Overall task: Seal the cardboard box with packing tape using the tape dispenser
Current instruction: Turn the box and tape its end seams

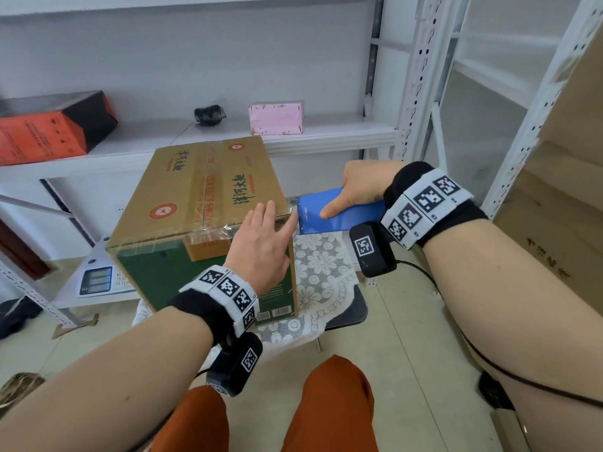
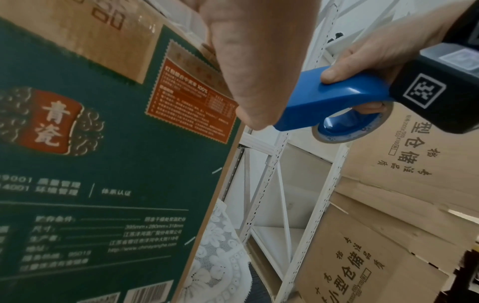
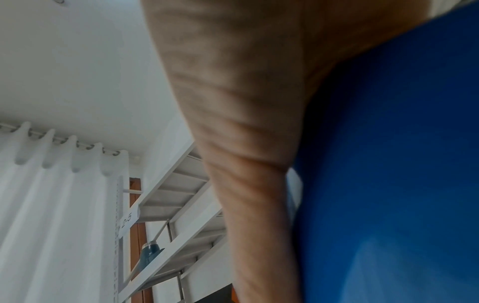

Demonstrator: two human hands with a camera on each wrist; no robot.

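A brown cardboard box (image 1: 202, 187) with a green front panel (image 2: 103, 164) stands on a stool draped in white lace (image 1: 323, 275). Clear tape runs along its top seam and down the front. My left hand (image 1: 261, 236) lies flat with straight fingers on the box's near right top corner. My right hand (image 1: 362, 187) grips the blue tape dispenser (image 1: 336, 210) just off the box's right edge, index finger stretched along its top. The dispenser (image 2: 334, 100) with its tape roll (image 2: 355, 127) shows beside my left thumb. Blue plastic (image 3: 388, 184) fills the right wrist view.
White metal shelving (image 1: 417, 76) stands behind and to the right. On the shelf sit an orange-black box (image 1: 49, 128), a pink box (image 1: 275, 118) and a dark lump (image 1: 208, 115). A scale (image 1: 98, 278) lies at the left. Stacked cartons (image 2: 388, 184) rise at the right.
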